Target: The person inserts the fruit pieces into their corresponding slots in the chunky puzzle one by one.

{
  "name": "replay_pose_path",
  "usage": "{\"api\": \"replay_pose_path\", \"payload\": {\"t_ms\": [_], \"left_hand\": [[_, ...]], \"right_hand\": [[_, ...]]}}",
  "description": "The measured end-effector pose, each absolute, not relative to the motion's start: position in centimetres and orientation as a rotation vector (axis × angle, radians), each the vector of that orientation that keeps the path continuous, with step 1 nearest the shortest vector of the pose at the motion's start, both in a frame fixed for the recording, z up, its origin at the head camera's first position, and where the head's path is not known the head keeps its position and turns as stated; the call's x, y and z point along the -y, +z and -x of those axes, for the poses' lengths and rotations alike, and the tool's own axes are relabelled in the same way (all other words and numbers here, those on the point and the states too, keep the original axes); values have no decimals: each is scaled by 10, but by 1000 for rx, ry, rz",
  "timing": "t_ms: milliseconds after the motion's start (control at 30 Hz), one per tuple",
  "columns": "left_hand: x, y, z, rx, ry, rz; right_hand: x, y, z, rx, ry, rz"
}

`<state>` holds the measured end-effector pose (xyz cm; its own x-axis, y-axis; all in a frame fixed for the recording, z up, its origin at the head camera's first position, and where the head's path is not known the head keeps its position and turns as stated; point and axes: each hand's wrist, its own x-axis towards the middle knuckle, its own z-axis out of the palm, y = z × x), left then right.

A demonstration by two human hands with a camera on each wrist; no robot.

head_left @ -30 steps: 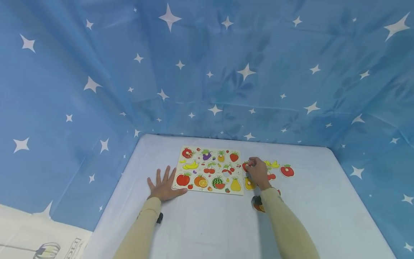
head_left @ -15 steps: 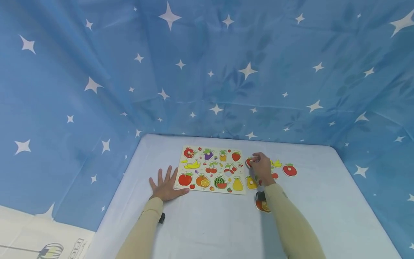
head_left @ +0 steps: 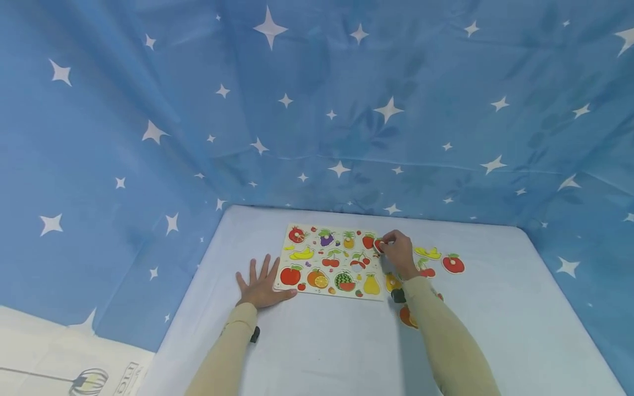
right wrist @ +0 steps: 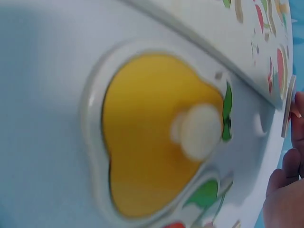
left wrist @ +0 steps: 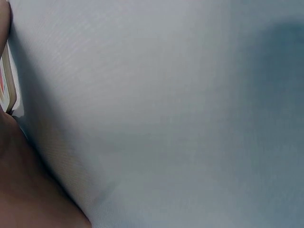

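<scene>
A fruit puzzle board (head_left: 377, 297) lies on the table. My left hand (head_left: 261, 290) rests with spread fingers at its lower left corner, thumb along the front edge; the left wrist view catches part of that hand (left wrist: 33, 190) and a board edge (left wrist: 9, 88). My right hand (head_left: 401, 256) pinches a red strawberry piece (head_left: 378, 246) at the board's upper right edge, beside the printed strawberry (head_left: 368, 241). In the right wrist view this piece (right wrist: 289, 107) is seen edge-on, tilted up. A yellow pear piece (right wrist: 137, 123) with a white knob lies below the right hand.
Right of the board lie loose pieces: bananas (head_left: 428, 253), a red apple (head_left: 453, 264), cherries (head_left: 427, 272) and an orange (head_left: 406, 317) partly under the right forearm. Pomegranate (head_left: 296, 235), grapes (head_left: 326, 238) and pineapple (head_left: 349, 240) on the board show knobs. A blue starry curtain (head_left: 297, 132) stands behind.
My right hand has lifted the strawberry piece from beside the board and brought it left to the board's upper right edge. The left hand stays put; the head view has shifted slightly.
</scene>
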<state>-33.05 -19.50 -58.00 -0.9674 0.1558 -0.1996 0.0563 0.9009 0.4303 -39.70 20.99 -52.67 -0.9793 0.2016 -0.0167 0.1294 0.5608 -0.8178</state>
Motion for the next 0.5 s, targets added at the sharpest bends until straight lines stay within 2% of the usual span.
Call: {"api": "replay_pose_path", "payload": {"t_ms": [367, 500], "left_hand": [[193, -578, 328, -2841, 623, -146], [191, -566, 324, -2816, 645, -139]], "right_hand": [[-189, -531, 407, 2713, 1397, 148], [-186, -533, 409, 2706, 1367, 102]]}}
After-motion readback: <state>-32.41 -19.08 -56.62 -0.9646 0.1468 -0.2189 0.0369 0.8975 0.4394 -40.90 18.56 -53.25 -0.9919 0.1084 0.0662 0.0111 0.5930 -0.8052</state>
